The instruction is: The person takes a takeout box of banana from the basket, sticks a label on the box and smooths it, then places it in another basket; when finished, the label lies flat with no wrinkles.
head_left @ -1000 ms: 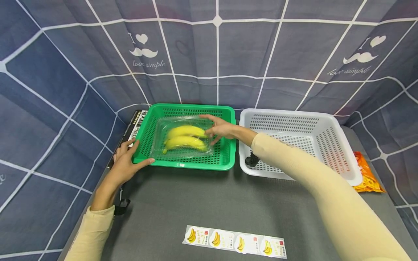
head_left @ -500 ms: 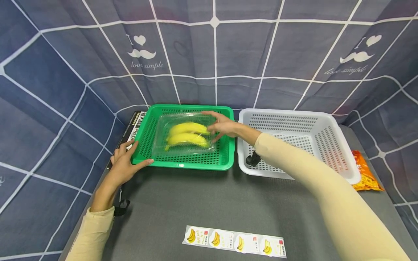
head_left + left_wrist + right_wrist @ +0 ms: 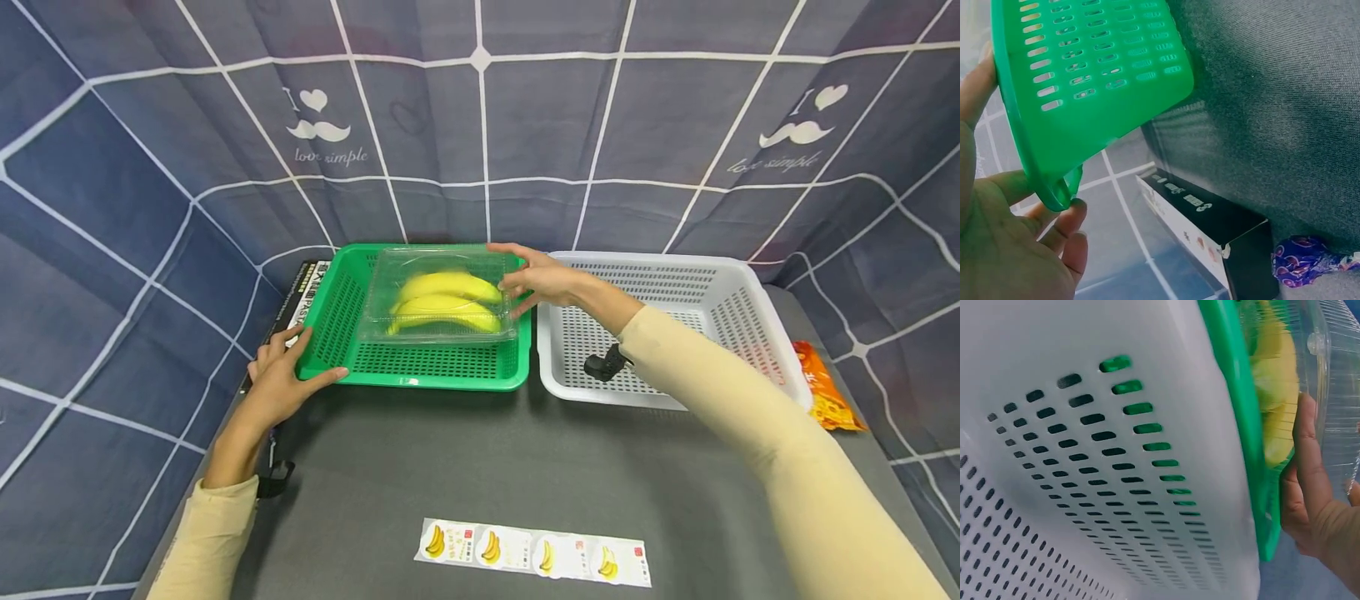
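My left hand [image 3: 281, 383] grips the front left corner of a green plastic basket [image 3: 435, 382], thumb on the front rim, fingers around the end; the left wrist view shows them close at the rim. Over the basket, my right hand [image 3: 551, 281] holds the right end of a clear plastic clamshell box [image 3: 442, 257]. Two yellow bananas [image 3: 450, 310] lie side by side inside it. In the right wrist view, my fingers [image 3: 1311, 456] lie along the box's end, close above the basket's right rim.
A white perforated basket [image 3: 547, 354] stands right beside the green one. Beyond it lies an orange snack bag [image 3: 828, 392]. A strip of banana stickers [image 3: 532, 552] lies near the front of the grey table. A black and white pasta box [image 3: 1204, 215] and a purple packet [image 3: 1300, 262] are at the left.
The clamshell box has risen and moved right and back, carried by my right hand with the bananas inside. My left hand has stayed on the basket corner. The head view has shifted slightly.
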A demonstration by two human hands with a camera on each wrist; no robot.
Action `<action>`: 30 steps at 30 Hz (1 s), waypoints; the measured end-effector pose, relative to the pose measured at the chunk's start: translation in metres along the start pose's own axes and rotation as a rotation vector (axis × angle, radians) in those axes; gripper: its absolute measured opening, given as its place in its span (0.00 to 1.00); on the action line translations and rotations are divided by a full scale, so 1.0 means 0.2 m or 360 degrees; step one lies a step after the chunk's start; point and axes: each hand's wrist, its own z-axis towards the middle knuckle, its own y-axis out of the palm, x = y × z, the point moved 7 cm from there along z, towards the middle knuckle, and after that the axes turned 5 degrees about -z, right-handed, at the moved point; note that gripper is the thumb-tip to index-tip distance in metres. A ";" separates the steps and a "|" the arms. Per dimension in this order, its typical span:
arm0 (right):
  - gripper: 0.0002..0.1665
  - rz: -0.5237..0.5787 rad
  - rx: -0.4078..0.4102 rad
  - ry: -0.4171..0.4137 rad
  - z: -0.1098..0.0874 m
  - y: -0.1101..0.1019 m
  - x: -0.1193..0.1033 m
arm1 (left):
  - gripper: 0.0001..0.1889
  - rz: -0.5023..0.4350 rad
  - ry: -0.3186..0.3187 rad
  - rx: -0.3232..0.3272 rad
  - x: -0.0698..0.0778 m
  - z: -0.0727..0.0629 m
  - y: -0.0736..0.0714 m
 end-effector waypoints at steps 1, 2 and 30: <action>0.45 -0.0007 0.0005 0.0000 -0.02 -0.01 0.00 | 0.51 -0.0001 0.0000 -0.0004 0.00 0.00 0.00; 0.45 -0.0012 0.0007 -0.0005 -0.05 -0.02 0.00 | 0.51 -0.0003 0.0001 -0.0004 0.00 0.00 0.00; 0.46 0.0098 0.0162 -0.0169 -0.62 -0.13 -0.01 | 0.51 0.0007 0.0008 -0.0039 0.02 -0.02 0.01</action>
